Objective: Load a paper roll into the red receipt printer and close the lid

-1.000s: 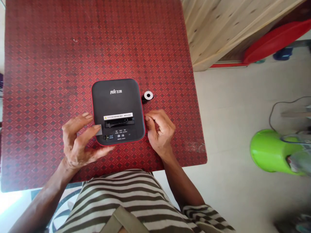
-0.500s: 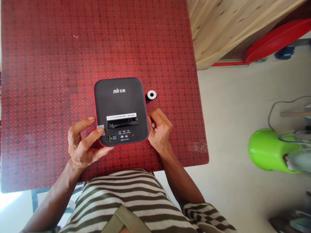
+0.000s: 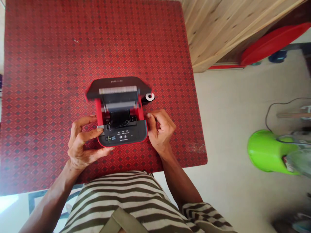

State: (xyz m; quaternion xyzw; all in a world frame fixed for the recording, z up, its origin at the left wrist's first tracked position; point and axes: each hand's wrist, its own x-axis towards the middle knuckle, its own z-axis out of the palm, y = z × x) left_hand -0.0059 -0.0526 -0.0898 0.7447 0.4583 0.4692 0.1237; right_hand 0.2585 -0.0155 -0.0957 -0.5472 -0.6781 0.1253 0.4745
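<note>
At the bottom of the frame, nearest the camera, was a striped shirt [image 3: 121, 194]. Left of centre, the left hand [image 3: 81, 142] grasped the near left corner of a black-and-red receipt printer [image 3: 131, 136], thumb along the front edge and index fingertip on a grey tab [image 3: 102, 129]. The right hand [image 3: 160, 131], right of centre, had its fingers curled beside the printer's right side; whether they gripped anything, one could not tell. The printer sat mid-frame on a red patterned table [image 3: 60, 64], a small lit display [image 3: 112, 138] at its front, its lid [image 3: 119, 85] tilted up and blurred by motion, the dark inside exposed. Just beyond the right hand, next to the printer, was a paper roll [image 3: 147, 98]. Farther off, a green plastic object [image 3: 263, 150] stood at the right on the pale floor [image 3: 223, 113], and wooden boards [image 3: 211, 26] filled the upper right.
</note>
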